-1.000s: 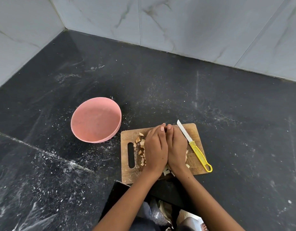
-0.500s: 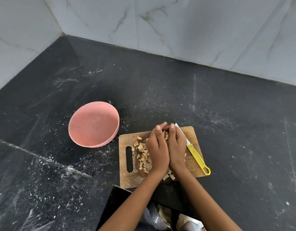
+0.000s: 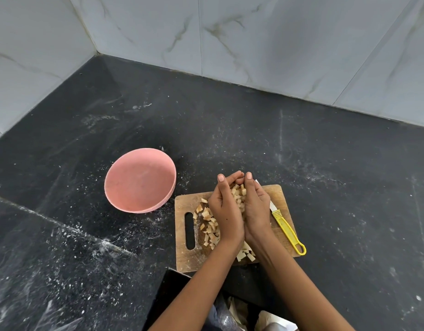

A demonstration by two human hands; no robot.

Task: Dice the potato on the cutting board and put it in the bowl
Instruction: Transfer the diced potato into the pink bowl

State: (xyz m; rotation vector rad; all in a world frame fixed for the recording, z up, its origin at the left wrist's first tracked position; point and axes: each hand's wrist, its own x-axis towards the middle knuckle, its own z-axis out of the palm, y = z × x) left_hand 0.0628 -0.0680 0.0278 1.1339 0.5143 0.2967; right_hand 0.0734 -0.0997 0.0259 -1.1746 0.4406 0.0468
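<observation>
Knife blade [image 3: 266, 197] mostly behind hands [image 3: 239, 211]

One bowl [image 3: 140, 180], one cutting board [image 3: 277, 194], one knife [image 3: 287, 229] (yellow-handled).

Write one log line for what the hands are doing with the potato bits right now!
step: scooping | left hand + right hand: cupped round diced potato | cutting board: pieces left | bowl: empty | knife: on board

I see pale diced potato [image 3: 239, 195] heaped between my cupped hands, more cubes scattered on the wooden cutting board [image 3: 279, 192] by its slot handle and near edge. The empty pink bowl [image 3: 140, 179] sits just left, tilted toward me.
</observation>
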